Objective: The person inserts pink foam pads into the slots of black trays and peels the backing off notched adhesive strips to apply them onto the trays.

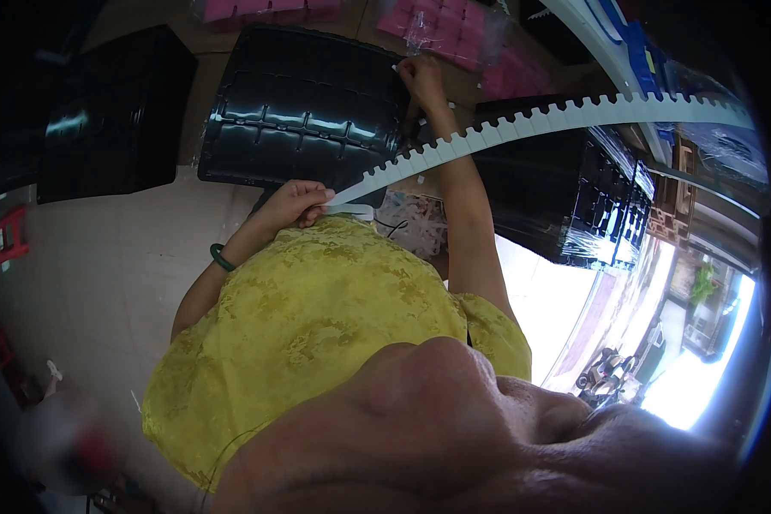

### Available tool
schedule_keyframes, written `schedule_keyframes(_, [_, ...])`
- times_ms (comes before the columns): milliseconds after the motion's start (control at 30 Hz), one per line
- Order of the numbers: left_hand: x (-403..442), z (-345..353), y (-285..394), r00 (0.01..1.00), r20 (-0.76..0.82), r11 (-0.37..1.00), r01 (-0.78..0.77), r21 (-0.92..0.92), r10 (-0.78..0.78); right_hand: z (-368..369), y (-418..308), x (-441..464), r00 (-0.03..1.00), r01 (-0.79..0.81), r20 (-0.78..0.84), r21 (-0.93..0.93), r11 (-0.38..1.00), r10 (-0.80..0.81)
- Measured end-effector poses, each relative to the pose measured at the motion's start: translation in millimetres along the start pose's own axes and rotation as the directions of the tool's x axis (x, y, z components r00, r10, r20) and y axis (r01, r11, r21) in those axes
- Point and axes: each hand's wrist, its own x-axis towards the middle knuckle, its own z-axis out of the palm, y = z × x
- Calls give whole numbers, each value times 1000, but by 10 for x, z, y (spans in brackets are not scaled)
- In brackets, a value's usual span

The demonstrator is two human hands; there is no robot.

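My left hand (298,204) is closed in a pinch on the near end of a long white notched strip (505,134), just in front of the yellow shirt. From there the strip arcs up to the right, passing over my right forearm. A short white tail (351,210) shows beside my left fingers. My right hand (423,79) reaches to the far right corner of a shiny black moulded plastic tray (308,90). Its fingers are pinched together, with a small white piece (396,67) at the tips, too small to name.
Black stacked trays stand at the left (111,120) and right (565,193). Pink moulded pieces (441,30) in clear plastic lie at the back. Pale scraps (413,224) sit below the tray. A red stool (8,236) is far left; a blue and white frame (638,60) rises upper right.
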Motion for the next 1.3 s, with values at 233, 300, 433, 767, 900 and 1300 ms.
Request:
schedule_keyframes(233, [-41, -84, -53, 999, -33, 999, -41, -26, 40, -49, -30, -63, 992, -110, 65, 63, 992, 106])
schedule_keyframes(300, [-42, -101, -32, 998, -30, 998, -49, -25, 48, -26, 22, -53, 989, -130, 80, 116, 985, 121])
schedule_keyframes(433, [-48, -99, -7, 999, -22, 999, -40, 1, 40, 59, 33, -13, 969, -247, 35, 159, 956, 244])
schedule_keyframes(767, [-34, -120, -19, 998, 17, 998, -59, 4, 58, 198, -260, 106, 940, -342, -45, -192, 920, 339])
schedule_keyframes(900, [-74, -101, 0, 997, 3, 997, -73, 2, 73, -37, -216, -209, 919, -392, 94, 336, 856, 383])
schedule_keyframes(1300, [-36, -22, 114, 1000, -15, 1000, 4, 8, -4, -195, -275, -446, 932, -313, -45, 396, 863, 359])
